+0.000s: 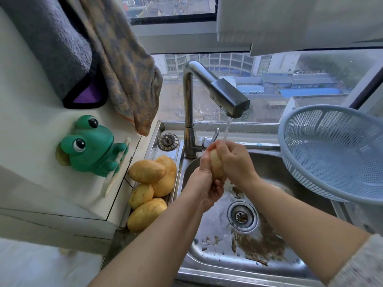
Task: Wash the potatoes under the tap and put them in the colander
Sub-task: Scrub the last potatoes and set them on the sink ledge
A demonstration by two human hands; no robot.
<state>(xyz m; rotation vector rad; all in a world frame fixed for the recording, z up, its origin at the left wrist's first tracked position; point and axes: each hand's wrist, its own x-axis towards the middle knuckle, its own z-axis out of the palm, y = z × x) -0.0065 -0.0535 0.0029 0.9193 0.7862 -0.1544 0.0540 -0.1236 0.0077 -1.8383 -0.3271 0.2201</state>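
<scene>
A pale yellow potato (pixel 216 165) stands upright between both my hands, over the steel sink (pixel 207 257). Water runs from the steel tap (pixel 229 96) onto its top. My left hand (pixel 207 183) grips the potato from below and the left. My right hand (pixel 234 160) curls round its right side. Several more potatoes (pixel 151 187) lie piled on the sink's left ledge. The light blue colander (pixel 335 154) sits tilted on the sink's right rim, with nothing visible inside.
A green frog holder (pixel 91 146) sticks to the white wall at left. Towels (pixel 116 59) hang above it. A sink plug (pixel 168 141) lies behind the potatoes. Brown dirt lies around the drain (pixel 242 216). A window is behind the tap.
</scene>
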